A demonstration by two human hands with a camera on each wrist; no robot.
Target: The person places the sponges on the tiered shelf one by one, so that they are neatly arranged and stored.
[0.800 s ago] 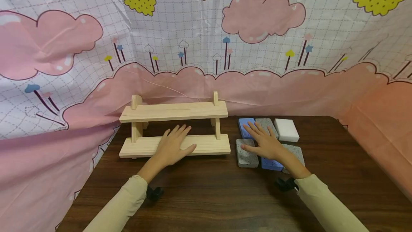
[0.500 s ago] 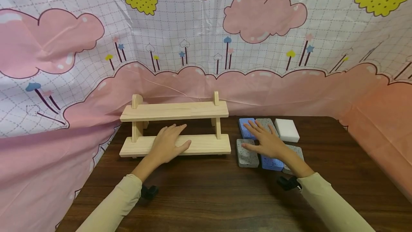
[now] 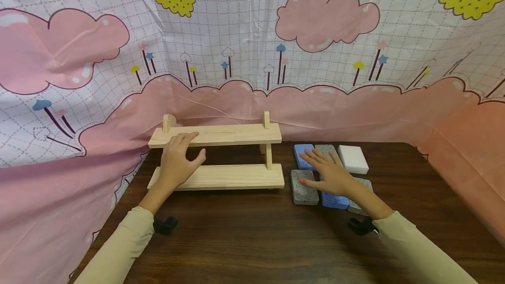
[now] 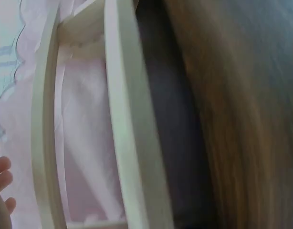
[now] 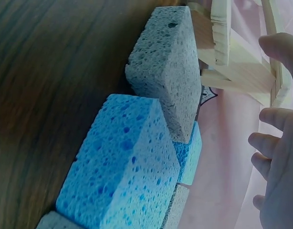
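A two-tier wooden shelf [image 3: 221, 176] stands at the left, and its boards fill much of the left wrist view [image 4: 132, 119]. My left hand [image 3: 177, 161] is in front of its left end, fingers spread and slightly bent, holding nothing. Over the sponges at the right is my right hand [image 3: 331, 176], fingers spread and apart from them in the right wrist view. Below it lie a grey sponge [image 3: 304, 189], a blue sponge [image 3: 335, 200] and another grey sponge [image 3: 360, 205]. Behind these are a blue sponge [image 3: 301, 157], a grey sponge [image 3: 324, 149] and a white sponge [image 3: 352, 159].
Everything stands on a dark wooden table [image 3: 252, 240]. A patterned pink and white cloth [image 3: 335, 113] hangs behind the table and along both sides. Each wrist wears a black strap-on device [image 3: 165, 225].
My left hand has moved left and up, from the middle of the lower board toward the shelf's left end. The right hand stays nearly in place over the sponges.
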